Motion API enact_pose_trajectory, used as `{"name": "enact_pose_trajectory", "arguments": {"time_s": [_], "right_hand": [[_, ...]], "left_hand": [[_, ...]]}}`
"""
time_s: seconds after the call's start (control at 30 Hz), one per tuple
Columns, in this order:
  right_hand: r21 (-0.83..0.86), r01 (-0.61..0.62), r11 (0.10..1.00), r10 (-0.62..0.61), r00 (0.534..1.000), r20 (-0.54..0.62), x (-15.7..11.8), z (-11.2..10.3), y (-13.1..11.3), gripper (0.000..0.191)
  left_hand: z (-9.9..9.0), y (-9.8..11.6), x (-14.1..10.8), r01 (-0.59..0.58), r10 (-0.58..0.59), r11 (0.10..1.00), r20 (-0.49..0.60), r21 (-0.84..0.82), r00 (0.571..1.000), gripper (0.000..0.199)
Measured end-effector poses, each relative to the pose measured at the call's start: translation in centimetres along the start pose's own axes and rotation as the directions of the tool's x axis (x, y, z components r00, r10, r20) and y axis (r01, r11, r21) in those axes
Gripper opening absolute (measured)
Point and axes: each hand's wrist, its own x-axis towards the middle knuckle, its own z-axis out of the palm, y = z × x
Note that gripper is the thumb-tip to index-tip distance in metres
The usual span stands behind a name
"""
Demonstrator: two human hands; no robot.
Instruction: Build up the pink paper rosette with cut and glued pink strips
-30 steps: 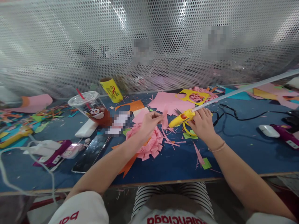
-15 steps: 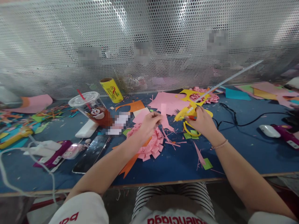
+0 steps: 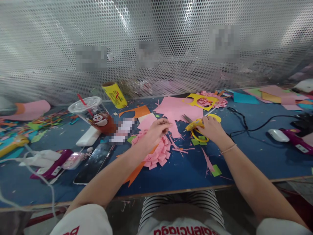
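My left hand (image 3: 158, 129) is closed in a pinch above a round pink paper flower (image 3: 158, 155) with layered folded petals. A small pink paper strip (image 3: 170, 125) shows at its fingertips, largely hidden by the fingers. To the right, my right hand (image 3: 211, 129) grips a yellow glue gun (image 3: 195, 124), its nozzle pointing left and low over the table. A clear glue stick (image 3: 213, 110) juts from its back. Scissors (image 3: 187, 118) with yellow handles lie beneath the gun, partly covered by it and my hand. Pink paper (image 3: 168, 107) and cut scraps lie between and beyond my hands.
A lidded drink cup (image 3: 97, 116) stands at left, near a yellow tube (image 3: 114, 95) and a phone (image 3: 94, 163). Power strips (image 3: 55, 166) with white cables lie left; a black cord (image 3: 259, 127) runs right. Behind the table (image 3: 171, 182) rises a perforated metal screen (image 3: 171, 49).
My right hand has lowered the glue gun, and its glue stick now slants lower. The pink strip that stood upright from my left fingertips now shows only slightly. The view has shifted a little.
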Motion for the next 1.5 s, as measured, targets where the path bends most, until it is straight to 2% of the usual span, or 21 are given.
{"name": "enact_pose_trajectory", "arguments": {"time_s": [0.07, 0.13, 0.2, 0.3, 0.4, 0.53, 0.73, 0.9, 1.03, 1.2, 1.4, 1.5], "right_hand": [[0.099, 0.028, 0.995, -0.023, 0.998, -0.055, 0.6, -0.4, -0.8, 0.031], [0.255, 0.176, 0.951, -0.149, 0.981, -0.121, 0.9, -1.0, -1.9, 0.031], [0.377, 0.310, 0.873, -0.240, 0.945, -0.220, 1.0, -1.5, -3.0, 0.029], [0.449, 0.435, 0.781, -0.315, 0.894, -0.319, 0.5, -2.1, -4.4, 0.024], [0.496, 0.494, 0.714, -0.372, 0.868, -0.330, -0.1, -2.4, -5.1, 0.018], [0.568, 0.503, 0.651, -0.389, 0.864, -0.319, -0.2, -2.5, -5.5, 0.012], [0.622, 0.440, 0.648, -0.358, 0.897, -0.261, -0.1, -2.6, -5.9, 0.012], [0.733, 0.310, 0.605, -0.247, 0.949, -0.198, 0.1, -2.5, -6.2, 0.006], [0.827, 0.174, 0.535, -0.143, 0.983, -0.115, 0.2, -2.6, -6.7, 0.003], [0.893, 0.064, 0.445, -0.028, 0.998, -0.057, 0.2, -2.5, -7.4, 0.007], [0.956, -0.112, 0.272, 0.095, 0.991, 0.089, 0.1, -2.8, -8.2, 0.012], [0.962, -0.142, 0.235, 0.127, 0.985, 0.115, 0.1, -3.0, -8.4, 0.015]], "left_hand": [[0.2, 0.1, -0.3, 0.029, -0.029, 0.999, 0.016, -0.013, 0.999, 0.018], [0.4, 0.1, -0.6, 0.066, -0.064, 0.997, 0.052, -0.046, 0.997, 0.019], [0.7, 0.0, -0.8, 0.106, -0.099, 0.992, 0.098, -0.069, 0.990, 0.020], [1.1, -0.3, -1.0, 0.147, -0.136, 0.986, 0.130, -0.077, 0.982, 0.020], [1.3, -0.6, -1.0, 0.153, -0.142, 0.985, 0.132, -0.074, 0.981, 0.020], [1.3, -0.6, -1.0, 0.147, -0.135, 0.986, 0.141, -0.077, 0.981, 0.019], [1.3, -0.5, -1.2, 0.134, -0.128, 0.990, 0.140, -0.036, 0.982, 0.018], [1.4, -0.6, -1.1, 0.045, -0.038, 0.998, 0.152, -0.042, 0.988, 0.017], [1.5, -0.9, -1.0, -0.054, 0.048, 0.997, 0.114, 0.057, 0.992, 0.015], [1.6, -1.0, -1.3, -0.125, 0.105, 0.971, 0.110, 0.201, 0.988, 0.010], [1.8, -1.1, -1.5, -0.146, 0.119, 0.959, 0.122, 0.243, 0.985, 0.008], [1.9, -1.2, -1.6, -0.157, 0.134, 0.956, 0.108, 0.249, 0.985, 0.007]]}}
